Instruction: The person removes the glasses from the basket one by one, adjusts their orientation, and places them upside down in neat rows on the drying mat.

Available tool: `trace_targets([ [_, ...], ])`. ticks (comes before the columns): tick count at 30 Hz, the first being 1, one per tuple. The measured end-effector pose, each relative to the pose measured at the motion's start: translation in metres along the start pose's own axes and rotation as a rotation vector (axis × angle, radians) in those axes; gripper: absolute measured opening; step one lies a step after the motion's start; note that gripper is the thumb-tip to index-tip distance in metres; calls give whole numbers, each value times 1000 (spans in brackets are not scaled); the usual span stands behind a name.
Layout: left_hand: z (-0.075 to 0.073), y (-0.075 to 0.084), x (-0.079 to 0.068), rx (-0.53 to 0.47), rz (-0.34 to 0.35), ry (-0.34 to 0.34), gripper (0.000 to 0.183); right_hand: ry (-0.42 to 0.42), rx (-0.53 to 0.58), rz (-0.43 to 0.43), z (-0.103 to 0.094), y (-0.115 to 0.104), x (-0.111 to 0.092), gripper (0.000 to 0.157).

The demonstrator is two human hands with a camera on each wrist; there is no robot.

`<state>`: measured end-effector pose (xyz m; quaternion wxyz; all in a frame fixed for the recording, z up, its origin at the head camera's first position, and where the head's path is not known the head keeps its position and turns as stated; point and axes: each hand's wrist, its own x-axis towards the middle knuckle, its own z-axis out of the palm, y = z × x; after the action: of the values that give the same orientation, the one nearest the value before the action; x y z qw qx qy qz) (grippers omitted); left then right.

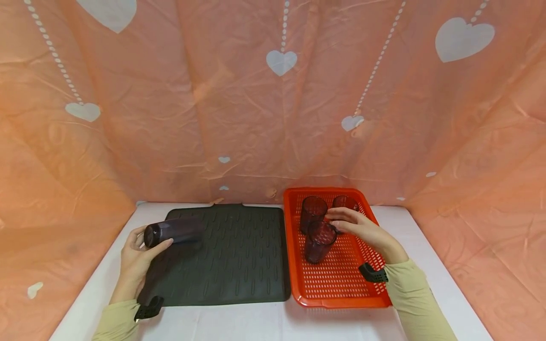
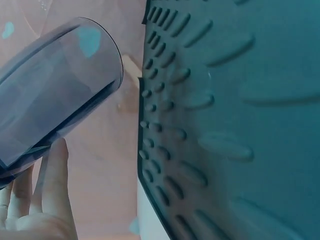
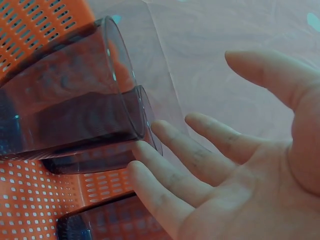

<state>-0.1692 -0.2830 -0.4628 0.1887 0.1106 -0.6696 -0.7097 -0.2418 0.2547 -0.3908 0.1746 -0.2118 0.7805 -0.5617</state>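
Note:
My left hand [image 1: 133,260] grips a dark, see-through drinking glass [image 1: 179,230] near its base. The glass lies nearly sideways in the air above the left part of a dark ridged mat [image 1: 243,265]; in the left wrist view its round rim faces away from the fingers. Over a red perforated basket [image 1: 295,270], my right hand [image 1: 362,229] has its fingers extended and thumb apart, holding nothing. Beside those fingers stand a front glass [image 1: 317,248] and a back-left glass [image 1: 310,218]. A third glass [image 1: 344,202] is partly hidden behind the hand.
Mat and basket stand side by side on a white table [image 1: 222,324]. An orange curtain [image 1: 247,118] with pale hearts hangs behind and at both sides. The basket's raised rim borders the mat's right edge.

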Motion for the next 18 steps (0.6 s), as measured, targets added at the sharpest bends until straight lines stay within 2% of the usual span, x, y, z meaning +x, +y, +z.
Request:
trace_targets([
  [9, -10, 2, 1, 25, -21, 16, 62, -13, -25, 12, 7, 3, 4, 51],
  [18, -15, -6, 6, 34, 20, 21, 66, -8, 3, 24, 10, 4, 5, 51],
])
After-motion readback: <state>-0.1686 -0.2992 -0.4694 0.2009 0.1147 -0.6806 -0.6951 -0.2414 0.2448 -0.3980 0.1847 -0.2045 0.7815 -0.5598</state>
